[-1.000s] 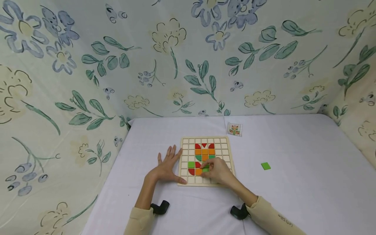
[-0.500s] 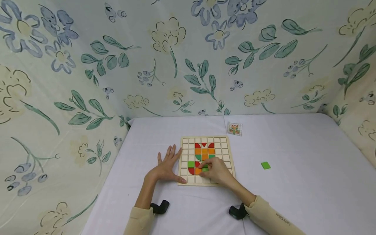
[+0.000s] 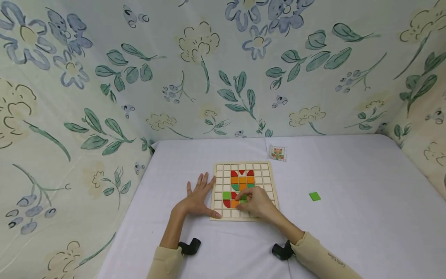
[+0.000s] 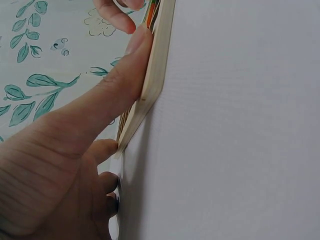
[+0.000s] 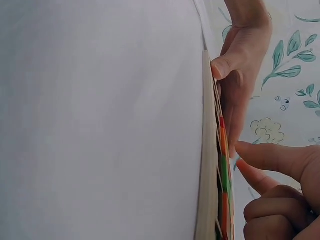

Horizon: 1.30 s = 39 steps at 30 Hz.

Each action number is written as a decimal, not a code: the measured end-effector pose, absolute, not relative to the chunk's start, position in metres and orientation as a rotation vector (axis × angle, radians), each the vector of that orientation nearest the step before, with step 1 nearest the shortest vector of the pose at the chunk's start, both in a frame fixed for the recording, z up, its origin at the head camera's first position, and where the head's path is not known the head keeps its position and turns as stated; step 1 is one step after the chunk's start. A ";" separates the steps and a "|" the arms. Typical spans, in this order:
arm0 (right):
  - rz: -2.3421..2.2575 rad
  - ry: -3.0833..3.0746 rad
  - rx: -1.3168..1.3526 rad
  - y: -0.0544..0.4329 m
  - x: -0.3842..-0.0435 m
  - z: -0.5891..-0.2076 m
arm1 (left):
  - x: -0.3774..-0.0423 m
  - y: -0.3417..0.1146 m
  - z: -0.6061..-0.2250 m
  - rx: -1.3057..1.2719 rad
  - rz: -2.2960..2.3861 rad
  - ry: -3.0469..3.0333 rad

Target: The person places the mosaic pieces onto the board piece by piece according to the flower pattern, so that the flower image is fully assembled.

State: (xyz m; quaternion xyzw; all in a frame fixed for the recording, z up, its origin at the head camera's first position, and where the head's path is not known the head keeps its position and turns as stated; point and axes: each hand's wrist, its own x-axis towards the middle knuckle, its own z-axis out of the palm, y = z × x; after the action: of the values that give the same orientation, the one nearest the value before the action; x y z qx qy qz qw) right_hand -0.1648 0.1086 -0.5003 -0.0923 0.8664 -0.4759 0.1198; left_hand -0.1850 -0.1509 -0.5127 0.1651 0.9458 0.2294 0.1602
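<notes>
A square wooden grid board [image 3: 266, 174] lies on the cloth, bearing a pattern of red, orange and green tiles. My left hand [image 3: 198, 199] is spread along its left side, with the thumb [image 4: 135, 52] on the front-left edge. Over the lower middle of the board, my right hand [image 3: 258, 201] pinches an orange square tile [image 3: 235, 204] in its cell between thumb and index finger. Red quarter-round tiles [image 3: 227, 204] and a light green square [image 3: 226, 195] sit beside it. The right hand hides the tiles under it. Its other fingers [image 5: 272, 210] are folded.
A loose green tile [image 3: 315, 196] lies on the white cloth right of the board. A small pattern card [image 3: 278, 153] lies behind the board's far right corner. Flowered fabric [image 3: 195, 97] hangs behind the table.
My right hand has shifted very slightly left at the orange tile. The left hand keeps its place on the board's edge.
</notes>
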 end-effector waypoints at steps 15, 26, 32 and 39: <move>-1.355 2.567 -0.211 0.192 -0.171 -0.478 | -0.184 -0.149 -0.513 0.438 0.645 2.701; -1.279 2.668 -0.122 0.258 -0.164 -0.486 | -0.182 -0.151 -0.513 0.443 0.665 2.704; -1.261 2.684 -0.012 0.292 -0.158 -0.488 | -0.183 -0.151 -0.512 0.445 0.670 2.697; -1.269 2.662 0.031 0.327 -0.153 -0.486 | -0.183 -0.150 -0.510 0.448 0.681 2.695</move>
State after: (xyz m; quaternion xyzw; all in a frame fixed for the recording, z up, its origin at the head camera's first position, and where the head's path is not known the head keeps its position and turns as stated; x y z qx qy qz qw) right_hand -0.1532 0.3265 -0.4864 0.0105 0.8984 -0.4283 0.0964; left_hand -0.1825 -0.1501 -0.5100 0.1571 0.9445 0.2387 0.1621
